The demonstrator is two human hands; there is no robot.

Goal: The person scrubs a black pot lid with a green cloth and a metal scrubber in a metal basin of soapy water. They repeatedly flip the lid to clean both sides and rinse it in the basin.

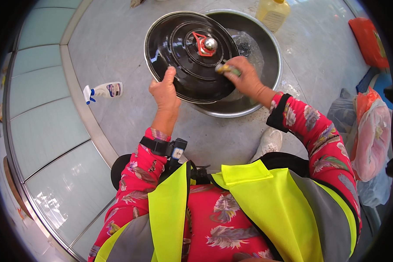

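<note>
A round black pot lid (179,65) with a pale metal rim is tilted over the left part of a wide metal basin (273,56). Its silver knob (210,43) sits in a red angular piece (201,51). My left hand (165,94) grips the lid's lower left edge, thumb on top. Pinched in my right hand (246,78) is a small yellow-and-green sponge (225,69), against the lid below the knob. Water and what looks like a clear plastic film (253,50) show inside the basin; the lid hides the rest.
On the floor at the left lies a white spray bottle (107,90) with a blue trigger. A yellow jug (273,14) stands beyond the basin. At right are a red bag (367,41) and several plastic bags (373,139). Glossy pale panels (61,170) line the left side.
</note>
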